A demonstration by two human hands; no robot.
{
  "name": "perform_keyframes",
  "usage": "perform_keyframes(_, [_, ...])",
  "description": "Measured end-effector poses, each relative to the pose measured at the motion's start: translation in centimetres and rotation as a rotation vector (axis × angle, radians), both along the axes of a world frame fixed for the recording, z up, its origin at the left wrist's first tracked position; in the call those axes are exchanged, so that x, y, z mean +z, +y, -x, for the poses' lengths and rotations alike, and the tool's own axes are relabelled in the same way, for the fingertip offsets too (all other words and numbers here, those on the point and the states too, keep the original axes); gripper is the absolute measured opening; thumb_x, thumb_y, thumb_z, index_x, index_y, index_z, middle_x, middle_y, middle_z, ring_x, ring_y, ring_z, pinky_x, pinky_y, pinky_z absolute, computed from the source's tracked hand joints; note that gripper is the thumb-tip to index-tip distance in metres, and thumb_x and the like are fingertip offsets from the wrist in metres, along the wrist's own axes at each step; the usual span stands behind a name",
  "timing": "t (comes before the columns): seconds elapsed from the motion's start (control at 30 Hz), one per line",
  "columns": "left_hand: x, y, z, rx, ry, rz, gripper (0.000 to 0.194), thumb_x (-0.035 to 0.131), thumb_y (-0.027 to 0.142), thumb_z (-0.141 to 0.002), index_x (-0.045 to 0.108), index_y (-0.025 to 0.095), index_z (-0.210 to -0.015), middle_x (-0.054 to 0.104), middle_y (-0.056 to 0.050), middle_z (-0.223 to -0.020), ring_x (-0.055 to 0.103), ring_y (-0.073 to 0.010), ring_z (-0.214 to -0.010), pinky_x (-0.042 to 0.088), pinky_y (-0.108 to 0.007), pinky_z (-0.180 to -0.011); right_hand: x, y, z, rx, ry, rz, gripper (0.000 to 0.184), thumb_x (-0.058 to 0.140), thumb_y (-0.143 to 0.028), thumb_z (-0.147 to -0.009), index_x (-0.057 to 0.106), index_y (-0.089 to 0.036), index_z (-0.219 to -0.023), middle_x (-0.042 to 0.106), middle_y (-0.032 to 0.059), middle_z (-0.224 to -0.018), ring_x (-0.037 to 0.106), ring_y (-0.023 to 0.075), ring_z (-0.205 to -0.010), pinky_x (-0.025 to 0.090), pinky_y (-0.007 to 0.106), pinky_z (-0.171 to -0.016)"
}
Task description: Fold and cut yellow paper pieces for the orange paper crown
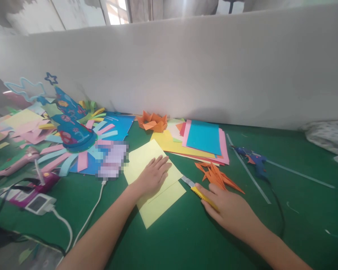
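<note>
Pale yellow paper point(142, 157) lies on the green table, with a fold or cut line across its lower part. My left hand point(154, 174) rests flat on it, fingers stretched out. In my right hand point(228, 208) is a yellow utility knife point(201, 195), its blade pointing up and left at the paper's right corner. Whether the blade touches the paper I cannot tell. Just beyond my right hand lies a spiky orange folded-paper piece point(214, 176), partly hidden by the fingers.
Coloured sheets point(202, 138) and an orange folded-paper ring point(152, 122) lie at the back. A blue glue gun point(255, 159) with a cord is on the right. Decorated blue cones point(73, 131), a phone on a cable point(112, 159) and a power strip point(39, 202) stand left.
</note>
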State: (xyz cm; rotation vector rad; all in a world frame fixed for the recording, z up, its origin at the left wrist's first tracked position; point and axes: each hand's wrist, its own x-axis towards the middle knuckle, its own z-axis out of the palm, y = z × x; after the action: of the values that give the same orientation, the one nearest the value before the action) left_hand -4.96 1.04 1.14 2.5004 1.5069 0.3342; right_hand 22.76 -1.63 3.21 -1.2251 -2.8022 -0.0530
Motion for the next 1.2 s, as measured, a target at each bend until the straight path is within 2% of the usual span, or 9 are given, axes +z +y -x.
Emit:
perform_keyframes(0.2, [0.1,0.0,0.0,0.009,-0.026,0.016,0.042,0.023,0.034,-0.097,0.039,0.023,-0.134,0.031,-0.005,-0.148,0.022,-0.0233,-0.139,0.021,-0.048,-0.112,0.1,0.6,0.2,0.012,-0.028,0.013,0.041,0.036,-0.029,-0.092,0.051,-0.02,-0.128,0.057,0.0043,-0.079,0.048,0.0108,-0.05,0.021,0.023,-0.042])
perform_keyframes(0.43, [0.0,0.0,0.0,0.028,-0.015,0.032,0.047,0.022,0.035,-0.097,0.03,0.02,-0.141,0.031,-0.006,-0.149,0.021,-0.0226,-0.139,0.02,-0.046,-0.113,1.0,2.0,1.6,0.007,-0.062,0.042,0.04,0.036,-0.027,-0.092,0.051,-0.02,-0.129,0.059,0.0056,-0.084,0.053,0.0134,-0.06,0.023,0.023,-0.047])
perform_keyframes(0.7, [0.0,0.0,-0.1,0.023,-0.009,0.033,0.048,0.022,0.035,-0.097,0.029,0.019,-0.141,0.03,-0.006,-0.149,0.021,-0.0223,-0.139,0.019,-0.046,-0.113,1.2,3.9,2.7,-0.002,-0.069,0.096,0.042,0.035,-0.029,-0.092,0.049,-0.021,-0.131,0.06,0.008,-0.091,0.048,0.0119,-0.056,0.018,0.023,-0.048])
perform_keyframes(0.83, [-0.1,0.1,-0.1,0.025,0.013,0.021,0.048,0.021,0.035,-0.097,0.03,0.018,-0.141,0.028,-0.007,-0.15,0.02,-0.0224,-0.139,0.019,-0.046,-0.113,1.7,4.4,3.2,0.01,-0.079,0.095,0.043,0.035,-0.028,-0.091,0.05,-0.02,-0.131,0.061,0.0098,-0.096,0.051,0.0142,-0.06,0.021,0.024,-0.049])
perform_keyframes(1.07, [-0.4,0.1,-0.2,0.027,0.036,0.001,0.049,0.02,0.036,-0.097,0.029,0.016,-0.141,0.024,-0.01,-0.151,0.018,-0.022,-0.14,0.019,-0.045,-0.113,2.5,5.2,4.3,0.034,-0.134,0.062,0.04,0.039,-0.028,-0.091,0.051,-0.02,-0.129,0.06,0.0071,-0.089,0.055,0.0145,-0.067,0.024,0.024,-0.049])
perform_keyframes(1.2, [-0.1,0.0,-0.2,0.069,0.022,-0.012,0.048,0.025,0.036,-0.096,0.031,0.017,-0.14,0.028,-0.008,-0.15,0.014,-0.029,-0.14,0.019,-0.052,-0.112,2.3,5.7,4.8,0.038,-0.124,0.029,0.041,0.038,-0.029,-0.092,0.051,-0.02,-0.13,0.06,0.0062,-0.088,0.055,0.0147,-0.065,0.023,0.025,-0.048])
